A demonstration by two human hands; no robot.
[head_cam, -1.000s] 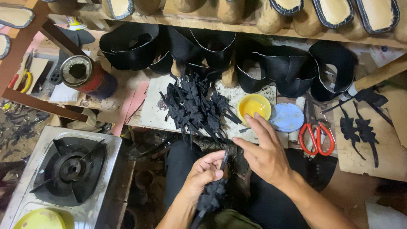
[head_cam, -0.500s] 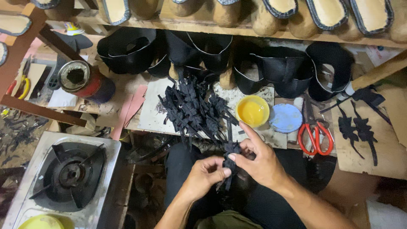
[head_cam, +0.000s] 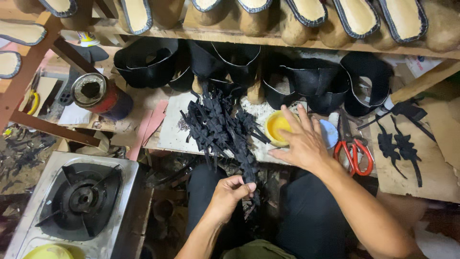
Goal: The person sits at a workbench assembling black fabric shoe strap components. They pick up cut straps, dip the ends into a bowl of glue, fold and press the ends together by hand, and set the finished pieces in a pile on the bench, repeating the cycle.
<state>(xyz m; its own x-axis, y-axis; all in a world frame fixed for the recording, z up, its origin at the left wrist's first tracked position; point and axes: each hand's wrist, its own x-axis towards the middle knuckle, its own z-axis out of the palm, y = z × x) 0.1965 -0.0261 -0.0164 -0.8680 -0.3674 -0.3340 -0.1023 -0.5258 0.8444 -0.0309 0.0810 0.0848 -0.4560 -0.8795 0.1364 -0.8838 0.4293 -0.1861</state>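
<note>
Left hand [head_cam: 230, 192]: pinching a black strap piece [head_cam: 249, 168], below the yellow cup [head_cam: 277, 125].
Right hand [head_cam: 303, 141]: fingers spread over the yellow cup, perhaps touching it.

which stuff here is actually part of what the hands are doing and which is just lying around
In use:
- left hand gripping a black strap piece
- right hand reaching over the yellow bowl
- pile of black strap pieces on the board

Lying about:
- red scissors
- gas stove
- red tin can
- black shoe uppers
- soles on the shelf

left hand [head_cam: 229, 192] gripping black strip [head_cam: 249, 168], right hand [head_cam: 302, 141] over yellow pot [head_cam: 278, 125]
</note>
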